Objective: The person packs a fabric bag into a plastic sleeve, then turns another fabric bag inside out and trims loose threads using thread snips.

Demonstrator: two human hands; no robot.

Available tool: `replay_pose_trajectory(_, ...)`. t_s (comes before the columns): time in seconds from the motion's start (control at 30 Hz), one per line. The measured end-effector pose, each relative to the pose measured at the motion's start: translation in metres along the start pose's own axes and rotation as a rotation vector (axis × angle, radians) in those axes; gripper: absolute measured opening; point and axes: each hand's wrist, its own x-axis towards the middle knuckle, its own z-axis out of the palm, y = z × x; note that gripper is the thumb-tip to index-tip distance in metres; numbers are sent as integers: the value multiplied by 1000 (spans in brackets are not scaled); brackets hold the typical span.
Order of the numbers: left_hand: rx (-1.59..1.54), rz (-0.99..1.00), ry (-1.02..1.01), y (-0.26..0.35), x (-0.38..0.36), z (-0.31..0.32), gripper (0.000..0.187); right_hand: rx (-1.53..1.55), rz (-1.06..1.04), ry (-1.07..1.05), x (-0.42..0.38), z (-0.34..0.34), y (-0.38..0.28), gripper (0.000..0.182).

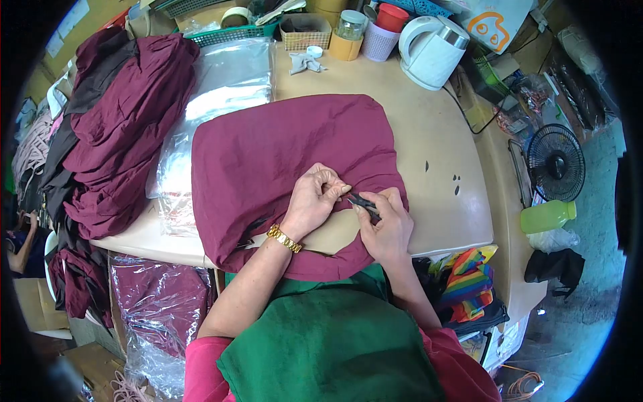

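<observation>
A maroon cloth item [288, 144], sewn with a large opening at its near side, lies spread on the table in front of me. My left hand [315, 197] is closed in a pinch on the cloth near the edge of that opening. Between the fingers of my right hand [387, 224] is a pair of small black thread snips [365, 206]. Their tips point at the cloth beside my left fingertips. Whether the blades touch the cloth or a thread is too small to tell.
Maroon and black garments [127, 134] are heaped at the left beside clear plastic bags [228, 87]. Along the back stand a basket [305, 32], a jar [351, 25] and a white kettle [432, 50] with a cord. At the right are a fan [556, 163] and a green bottle [548, 217].
</observation>
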Motion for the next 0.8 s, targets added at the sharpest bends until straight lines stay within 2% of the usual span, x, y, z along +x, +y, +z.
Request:
replay_pose_trajectory(0.03, -1, -1, -3, -3, 0, 1, 12, 1, -16, -11, 0, 0, -1, 17)
replay_pose_trajectory(0.1, 21, 115, 47, -10, 1, 2, 12, -31, -6, -17, -1, 2, 0, 16)
replay_pose_trajectory(0.33, 0, 135, 49, -4, -1, -1, 10, -36, 14, -76, 0, 6, 2, 16)
replay_pose_trajectory(0.4, -431, -71, -72, 7, -2, -8, 10, 52, 85, -51, 4, 6, 3, 17)
replay_pose_trajectory(0.43, -844, -145, -188, 9, -3, -14, 17, 142, 157, -28, 7, 7, 4, 18)
replay_pose_trajectory(0.47, -987, -113, -287, 7, -10, -24, 25, 147, 158, -24, 9, 8, 4, 18)
replay_pose_trajectory(0.5, -1195, -3, -512, 9, -18, -28, 29, 148, 164, -24, 11, 8, 5, 19)
replay_pose_trajectory(0.6, -1214, 265, -776, 44, -27, -37, 35, 125, 178, -91, 14, 3, 7, 20)
replay_pose_trajectory(0.67, -196, -267, -359, 59, -33, -48, 29, 122, 152, -121, 12, 9, 15, 15)
replay_pose_trajectory(0.7, 187, 117, -98, 37, -33, -40, 13, 125, 149, -123, 12, 9, 15, 15)
replay_pose_trajectory(0.73, 190, 116, -93, 30, -34, -35, 13, 104, 162, -132, 12, 9, 14, 14)
replay_pose_trajectory(0.8, 442, 159, 74, 22, -35, -26, 22, 87, 173, -139, 13, 10, 14, 13)
